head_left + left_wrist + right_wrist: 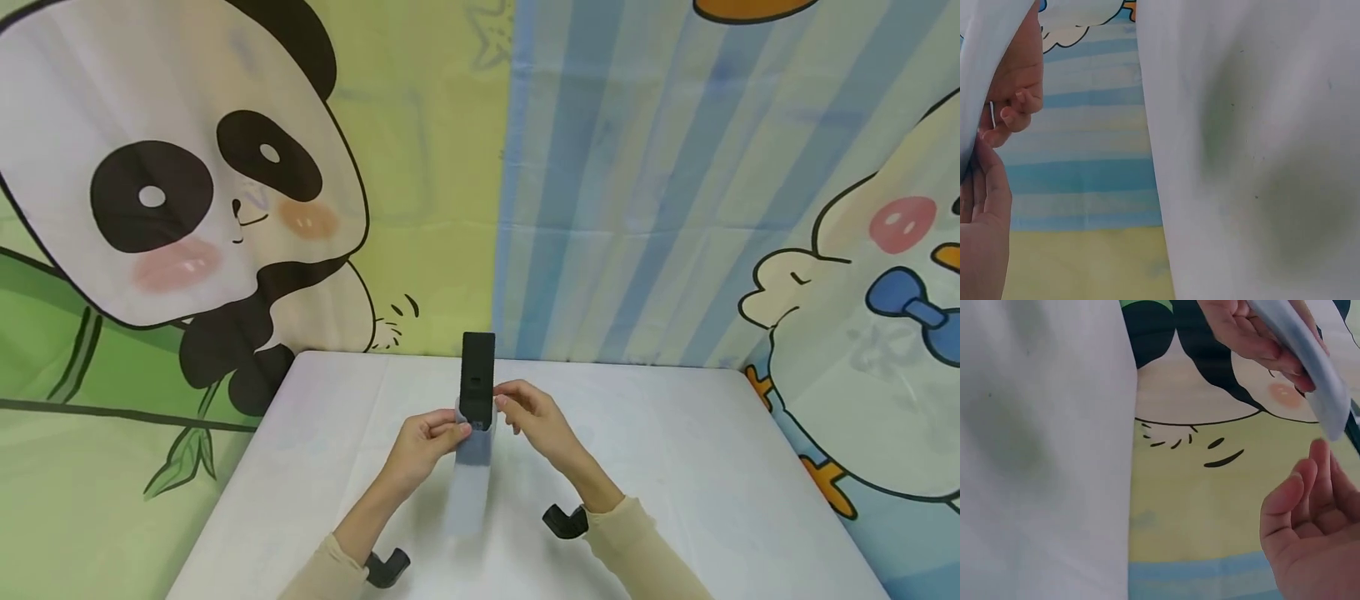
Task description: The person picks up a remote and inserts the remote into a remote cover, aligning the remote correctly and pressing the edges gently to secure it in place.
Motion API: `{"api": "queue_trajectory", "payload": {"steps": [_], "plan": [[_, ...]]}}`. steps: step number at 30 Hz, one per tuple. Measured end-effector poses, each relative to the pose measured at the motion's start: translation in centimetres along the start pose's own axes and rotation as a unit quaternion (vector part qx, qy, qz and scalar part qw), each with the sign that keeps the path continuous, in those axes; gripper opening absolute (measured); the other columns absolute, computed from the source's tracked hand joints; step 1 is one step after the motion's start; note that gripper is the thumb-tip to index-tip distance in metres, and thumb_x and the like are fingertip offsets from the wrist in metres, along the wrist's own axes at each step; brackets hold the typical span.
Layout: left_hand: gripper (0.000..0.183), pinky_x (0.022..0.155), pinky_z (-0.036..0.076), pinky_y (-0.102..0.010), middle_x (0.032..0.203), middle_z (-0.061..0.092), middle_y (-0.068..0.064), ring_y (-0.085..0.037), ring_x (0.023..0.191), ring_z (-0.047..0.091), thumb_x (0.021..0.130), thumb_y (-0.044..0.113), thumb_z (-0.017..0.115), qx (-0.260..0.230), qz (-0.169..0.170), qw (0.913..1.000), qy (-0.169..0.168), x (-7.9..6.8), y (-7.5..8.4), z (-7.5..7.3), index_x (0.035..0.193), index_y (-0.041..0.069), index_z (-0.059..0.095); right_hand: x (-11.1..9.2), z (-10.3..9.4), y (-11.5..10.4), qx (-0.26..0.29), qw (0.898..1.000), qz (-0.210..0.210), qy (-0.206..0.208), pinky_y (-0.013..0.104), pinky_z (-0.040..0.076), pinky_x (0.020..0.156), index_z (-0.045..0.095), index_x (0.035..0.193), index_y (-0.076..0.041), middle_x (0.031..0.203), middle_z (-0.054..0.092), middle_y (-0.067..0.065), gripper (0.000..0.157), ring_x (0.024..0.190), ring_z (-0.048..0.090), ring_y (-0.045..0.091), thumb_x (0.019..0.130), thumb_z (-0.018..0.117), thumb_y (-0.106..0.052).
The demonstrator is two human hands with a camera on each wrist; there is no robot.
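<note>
A slim black box [477,375] stands upright with its lower part inside a translucent whitish pouch [470,496]. My left hand [426,446] pinches the pouch's upper left edge, thumb on the near face. At the opposite side, my right hand [534,419] has its thumb and forefinger close to the pouch's mouth and the box. In the right wrist view, the right hand's fingertips [1319,447] lie just by the rim of the pouch [1329,394], without a visible grip. The left wrist view shows the left fingers [991,181] against the pouch, much of it cut off.
A white-covered table [337,500] lies under both hands. Behind it hangs a printed cloth [420,167] with a panda and a duck-like figure. Black bent pieces [566,522] sit beside both wrists.
</note>
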State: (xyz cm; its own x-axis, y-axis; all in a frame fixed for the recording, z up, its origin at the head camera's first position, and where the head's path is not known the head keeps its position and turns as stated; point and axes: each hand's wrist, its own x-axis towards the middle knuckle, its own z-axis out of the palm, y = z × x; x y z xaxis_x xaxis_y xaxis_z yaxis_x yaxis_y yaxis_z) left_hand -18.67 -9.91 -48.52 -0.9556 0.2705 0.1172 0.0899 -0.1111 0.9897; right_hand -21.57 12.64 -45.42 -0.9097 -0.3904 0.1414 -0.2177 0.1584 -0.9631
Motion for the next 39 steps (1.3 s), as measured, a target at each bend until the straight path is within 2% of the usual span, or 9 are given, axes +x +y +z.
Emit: {"api": "queue_trajectory", "payload": {"steps": [3,5,9,12,16,20,26,31,39], "plan": [[0.035,0.086,0.056,-0.035,0.098,0.074,-0.013,-0.019,0.094,0.071,0.093,0.015,0.074,-0.019,0.003,0.9997,0.017,-0.1,-0.1,0.4,0.116,-0.01,0.067,-0.3,0.1,0.7,0.03,0.999,-0.009,-0.028,0.032,0.049,0.065,0.064,0.112,0.001,0.09,0.06,0.012,0.019,0.072,0.054,0.02,0.106,0.053,-0.013],[0.034,0.087,0.056,-0.035,0.1,0.074,-0.013,-0.02,0.096,0.071,0.093,0.017,0.074,-0.009,0.004,0.9998,0.019,-0.1,-0.2,0.5,0.116,-0.008,0.067,-0.4,0.1,1.0,0.046,0.998,-0.024,-0.046,0.031,0.048,0.064,0.064,0.104,0.002,0.083,0.057,0.013,0.018,0.069,0.054,0.019,0.105,0.054,-0.013],[0.037,0.084,0.056,-0.032,0.103,0.073,-0.01,-0.02,0.094,0.071,0.091,0.023,0.076,0.072,0.014,0.9971,0.02,-0.1,-0.3,0.4,0.12,0.0,0.069,-0.6,-0.2,1.5,0.06,0.994,-0.065,-0.069,0.03,0.047,0.063,0.063,0.097,0.002,0.079,0.053,0.021,0.015,0.067,0.052,0.023,0.104,0.056,-0.009],[0.055,0.081,0.057,-0.031,0.107,0.071,-0.008,-0.02,0.092,0.071,0.09,0.026,0.078,0.116,0.02,0.9929,0.018,-0.1,0.0,0.2,0.138,0.007,0.057,-0.7,-0.3,1.7,0.046,0.992,-0.084,-0.082,0.03,0.047,0.062,0.065,0.097,0.0,0.08,0.054,0.023,0.013,0.067,0.051,0.026,0.103,0.055,-0.006],[0.062,0.075,0.059,-0.036,0.114,0.068,-0.014,-0.025,0.085,0.072,0.097,0.028,0.07,0.098,0.019,0.995,0.005,0.1,0.4,0.0,0.15,0.016,0.041,-0.7,-0.3,2.0,0.031,0.988,-0.102,-0.11,0.034,0.047,0.06,0.066,0.098,-0.001,0.08,0.055,0.023,0.014,0.066,0.05,0.034,0.103,0.053,-0.001],[0.046,0.064,0.059,-0.038,0.111,0.07,-0.015,-0.032,0.072,0.071,0.102,0.033,0.06,0.082,0.016,0.9965,-0.001,0.4,0.7,-0.1,0.144,0.019,0.045,-0.7,-0.2,2.2,0.035,0.985,-0.11,-0.128,0.036,0.046,0.059,0.066,0.097,-0.001,0.078,0.054,0.026,0.016,0.064,0.047,0.037,0.104,0.052,-0.002],[0.038,0.056,0.046,-0.026,0.092,0.072,-0.008,-0.024,0.06,0.055,0.102,0.035,0.06,0.078,-0.016,0.9966,-0.023,0.7,1.0,-0.4,0.135,0.018,0.05,-0.9,0.7,2.2,0.097,0.987,-0.074,-0.103,0.03,0.047,0.056,0.064,0.093,0.007,0.072,0.053,0.019,0.02,0.059,0.049,0.024,0.104,0.051,-0.004],[0.033,0.054,0.042,-0.025,0.071,0.065,-0.009,-0.018,0.057,0.05,0.103,0.03,0.059,0.077,-0.028,0.9959,-0.039,1.0,1.0,-0.5,0.131,0.014,0.052,-0.9,1.4,1.9,0.182,0.98,-0.011,-0.078,0.026,0.048,0.056,0.06,0.092,0.013,0.072,0.053,0.008,0.025,0.058,0.052,0.016,0.104,0.053,-0.008],[0.035,0.052,0.044,-0.026,0.06,0.059,-0.01,-0.02,0.053,0.049,0.101,0.035,0.062,0.091,-0.017,0.995,-0.038,1.1,1.1,-0.2,0.13,0.017,0.053,-0.6,1.8,1.3,0.231,0.971,0.038,-0.053,0.024,0.046,0.054,0.066,0.086,-0.004,0.071,0.052,0.004,0.02,0.057,0.05,0.013,0.101,0.055,-0.011]]}}
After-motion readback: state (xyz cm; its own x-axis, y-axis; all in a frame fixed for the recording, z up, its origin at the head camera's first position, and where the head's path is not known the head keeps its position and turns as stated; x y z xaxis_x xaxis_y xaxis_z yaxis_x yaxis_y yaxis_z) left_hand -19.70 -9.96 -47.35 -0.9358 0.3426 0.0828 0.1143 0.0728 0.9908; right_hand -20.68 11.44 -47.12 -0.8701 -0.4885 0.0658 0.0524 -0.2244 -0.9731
